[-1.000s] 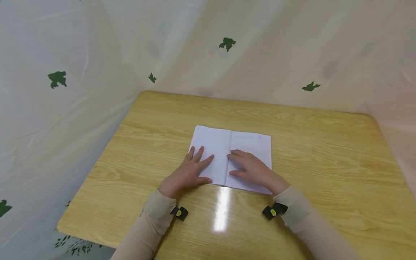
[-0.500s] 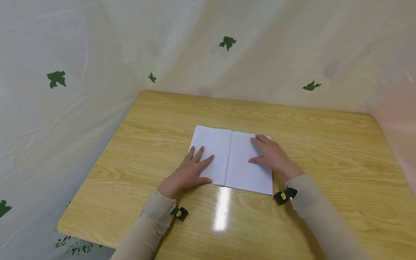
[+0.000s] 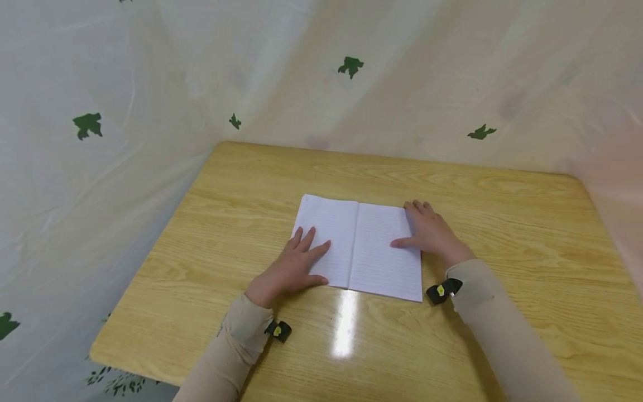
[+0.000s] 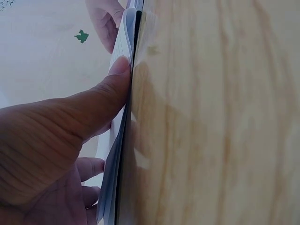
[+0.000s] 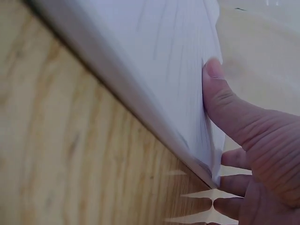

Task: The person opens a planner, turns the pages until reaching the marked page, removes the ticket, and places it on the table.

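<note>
An exercise book with lined white pages [image 3: 379,251] lies spread flat on the wooden table. The left hand [image 3: 292,262] rests on its left page, fingers spread and thumb near the lower edge; in the left wrist view the thumb of that hand [image 4: 70,122] presses the page by the book's edge. Over the right page's outer edge lies the right hand [image 3: 433,231], its fingers at the upper right corner and its thumb on the page. The right wrist view shows the right hand [image 5: 262,150] with its thumb on the paper and the other fingers beyond the edge.
The wooden table [image 3: 502,240] extends around the book on all sides. Behind it and to the left hangs a pale curtain [image 3: 281,67] with green bird and leaf shapes. A dark strap with a small box sits at each wrist.
The right hand has moved right and away from the body, from near the centre fold to the right page's outer edge and top corner. The left hand has stayed in place.
</note>
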A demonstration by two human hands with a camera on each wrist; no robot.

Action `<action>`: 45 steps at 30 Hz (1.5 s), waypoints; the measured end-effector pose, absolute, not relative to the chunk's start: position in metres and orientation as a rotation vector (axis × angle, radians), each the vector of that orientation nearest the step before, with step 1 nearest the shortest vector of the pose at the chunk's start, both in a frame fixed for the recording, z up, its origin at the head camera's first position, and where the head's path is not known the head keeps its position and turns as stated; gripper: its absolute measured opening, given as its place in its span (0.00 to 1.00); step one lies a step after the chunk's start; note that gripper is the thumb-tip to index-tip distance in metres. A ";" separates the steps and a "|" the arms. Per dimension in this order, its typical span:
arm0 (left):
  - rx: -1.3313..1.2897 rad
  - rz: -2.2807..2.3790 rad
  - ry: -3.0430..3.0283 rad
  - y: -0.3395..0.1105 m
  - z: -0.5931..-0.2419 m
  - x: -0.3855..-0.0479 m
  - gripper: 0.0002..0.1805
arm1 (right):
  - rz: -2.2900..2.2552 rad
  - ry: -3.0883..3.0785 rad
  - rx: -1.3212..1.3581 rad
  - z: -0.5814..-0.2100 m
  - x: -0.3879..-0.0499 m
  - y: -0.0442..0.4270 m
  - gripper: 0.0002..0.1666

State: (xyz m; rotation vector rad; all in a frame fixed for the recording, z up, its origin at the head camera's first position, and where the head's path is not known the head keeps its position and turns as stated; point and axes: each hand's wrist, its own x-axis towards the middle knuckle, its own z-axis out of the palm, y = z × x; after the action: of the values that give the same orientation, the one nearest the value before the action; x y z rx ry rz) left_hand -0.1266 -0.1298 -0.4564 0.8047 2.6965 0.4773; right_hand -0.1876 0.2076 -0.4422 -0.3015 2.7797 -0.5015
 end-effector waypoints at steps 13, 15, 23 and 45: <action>0.796 0.497 2.685 -0.129 -0.454 -0.125 0.44 | -0.403 2.951 -0.334 -0.436 -0.174 0.196 0.59; 0.796 0.493 2.686 -0.129 -0.454 -0.125 0.44 | -0.416 2.968 -0.322 -0.436 -0.173 0.195 0.58; 0.791 0.481 2.684 -0.129 -0.455 -0.126 0.44 | -0.462 2.848 -0.375 -0.442 -0.181 0.201 0.58; 0.795 0.507 2.689 -0.130 -0.457 -0.126 0.45 | -0.264 2.993 -0.402 -0.431 -0.178 0.189 0.61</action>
State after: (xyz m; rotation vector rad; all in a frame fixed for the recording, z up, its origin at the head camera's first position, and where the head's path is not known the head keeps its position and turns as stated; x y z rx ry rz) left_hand -0.1265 -0.1298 -0.4570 0.7947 2.6888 0.5066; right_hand -0.1781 0.1892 -0.4307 -0.4018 2.9928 -0.2638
